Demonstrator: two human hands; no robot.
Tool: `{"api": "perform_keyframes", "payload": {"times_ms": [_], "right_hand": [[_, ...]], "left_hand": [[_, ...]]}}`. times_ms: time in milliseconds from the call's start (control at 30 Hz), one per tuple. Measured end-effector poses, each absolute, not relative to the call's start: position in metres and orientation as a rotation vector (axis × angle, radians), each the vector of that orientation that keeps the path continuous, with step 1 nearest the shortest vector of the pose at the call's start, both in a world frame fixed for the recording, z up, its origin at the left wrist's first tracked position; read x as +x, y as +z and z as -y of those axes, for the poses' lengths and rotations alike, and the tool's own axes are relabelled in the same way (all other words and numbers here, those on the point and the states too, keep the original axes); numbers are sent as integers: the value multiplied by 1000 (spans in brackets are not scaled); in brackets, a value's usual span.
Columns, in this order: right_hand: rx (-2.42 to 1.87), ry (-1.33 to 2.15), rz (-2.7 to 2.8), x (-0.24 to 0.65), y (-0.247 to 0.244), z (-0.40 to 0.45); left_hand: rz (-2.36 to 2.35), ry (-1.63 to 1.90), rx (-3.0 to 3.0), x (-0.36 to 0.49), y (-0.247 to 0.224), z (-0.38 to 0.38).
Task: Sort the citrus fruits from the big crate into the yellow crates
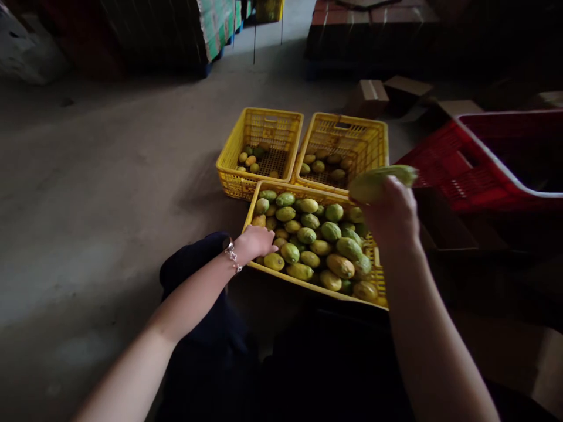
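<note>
A yellow plastic crate (316, 292) in front of me holds many green and yellow papayas (341, 265). My right hand (396, 208) is raised over its right side. A green, elongated papaya (380, 181), blurred by motion, is gripped in that hand. My left hand (257, 241) reaches over the left edge of the same crate, palm down, with a bracelet (232, 255) at the wrist. Its thumb and fingers are apart and lie at the papayas near that edge. What is under the palm is hidden.
Behind stand two more yellow crates, the left crate (225, 176) and the right crate (382, 143), each with several papayas at the bottom. A red crate (466, 164) stands to the right. Cardboard boxes (369, 97) lie farther back, near stacked pallets (373, 35).
</note>
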State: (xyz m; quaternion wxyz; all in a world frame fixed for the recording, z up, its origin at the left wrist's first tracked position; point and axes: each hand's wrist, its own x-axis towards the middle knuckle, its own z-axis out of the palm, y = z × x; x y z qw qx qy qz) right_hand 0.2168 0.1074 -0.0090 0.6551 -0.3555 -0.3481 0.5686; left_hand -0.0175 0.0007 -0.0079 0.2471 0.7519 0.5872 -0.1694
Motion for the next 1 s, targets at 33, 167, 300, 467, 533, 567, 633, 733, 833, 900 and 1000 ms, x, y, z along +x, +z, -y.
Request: {"api": "perform_keyframes", "payload": {"times_ms": [33, 167, 300, 467, 533, 567, 633, 733, 833, 900, 1000], "right_hand": [[-760, 1288, 762, 219, 8, -94], [-591, 1403, 609, 225, 47, -46], [-584, 1680, 289, 226, 37, -28], [-763, 1655, 113, 230, 5, -33], [-783, 1604, 94, 233, 0, -35], [-781, 1582, 84, 235, -1, -36], [-764, 1544, 64, 236, -2, -38], [-765, 1507, 3, 234, -3, -42], [-806, 1539, -111, 227, -4, -45], [-819, 1583, -165, 223, -3, -45], [-818, 1618, -160, 222, 0, -44]], "left_hand": [[-1585, -479, 2061, -14, -7, -2], [-1526, -566, 2035, 3, -14, -13], [-1499, -616, 2005, 16, -40, -26], [-1514, -604, 1985, 21, -81, -26], [-1499, -529, 2010, 25, -96, -23], [-1488, -486, 2025, 28, -103, -21], [-1464, -415, 2039, 35, -115, -19], [-1441, -343, 2013, 46, -129, -19], [-1432, -246, 1949, 51, -137, -23], [-1439, -155, 1882, 49, -137, -26], [-1464, 32, 1738, 45, -131, -34]]}}
